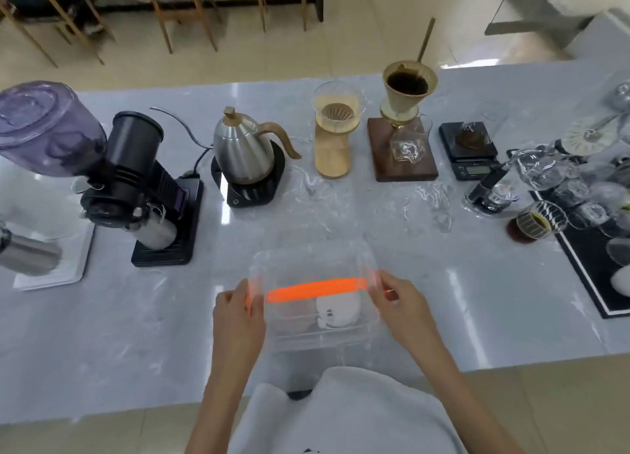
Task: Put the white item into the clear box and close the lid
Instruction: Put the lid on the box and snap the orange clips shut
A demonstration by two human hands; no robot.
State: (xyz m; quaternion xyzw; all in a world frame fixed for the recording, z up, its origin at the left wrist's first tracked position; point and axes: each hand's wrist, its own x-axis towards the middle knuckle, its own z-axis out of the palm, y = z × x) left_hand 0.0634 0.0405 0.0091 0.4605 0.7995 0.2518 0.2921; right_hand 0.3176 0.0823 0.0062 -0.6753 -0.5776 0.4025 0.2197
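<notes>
The clear box [306,334] sits on the grey counter in front of me, with an orange handle [315,289] lying across its top. The white item [338,309] lies inside it, seen through the clear plastic. My left hand [237,312] grips the box's left side at the orange latch. My right hand [404,307] grips the right side at the other latch. The lid appears to rest on the box; whether it is latched I cannot tell.
Along the back stand a black coffee grinder [136,187], a steel gooseneck kettle [243,150] on its base, a glass dripper [335,129], a ceramic dripper on a wooden stand [405,123] and a black scale [470,147]. Several glasses [559,181] crowd the right.
</notes>
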